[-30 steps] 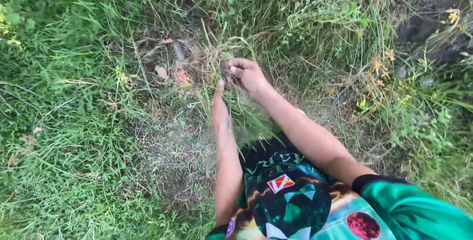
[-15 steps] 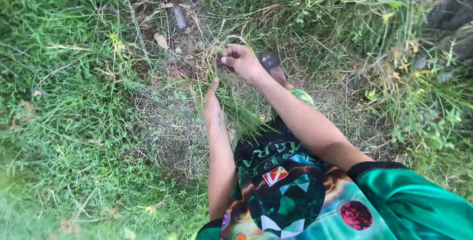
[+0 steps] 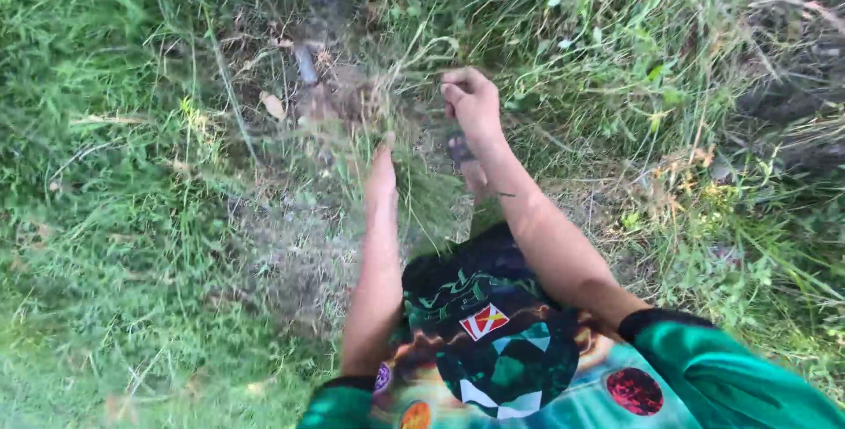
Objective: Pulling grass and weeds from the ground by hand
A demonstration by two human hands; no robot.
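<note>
My left hand [image 3: 380, 181] reaches forward at the centre, thumb up, closed around a bundle of long green grass [image 3: 431, 200] that hangs down towards my body. My right hand [image 3: 471, 99] is a little higher and to the right. Its fingers are curled into a fist on thin grass stalks [image 3: 414, 68] that arch to the left. Both forearms are bare, and the sleeves of a green patterned shirt [image 3: 502, 367] fill the bottom of the view. Part of my foot [image 3: 465, 163] shows under the right wrist.
Bare, dry soil [image 3: 299, 244] with dead leaves lies left of my hands. A small grey stick [image 3: 305, 64] lies at the top of it. Thick green grass [image 3: 97, 174] covers the left, and taller weeds [image 3: 687, 112] and dry stems stand on the right.
My right hand has risen and shifted to the right while staying closed. The left hand has stayed on the bundle and moved up slightly. The camera view has drifted.
</note>
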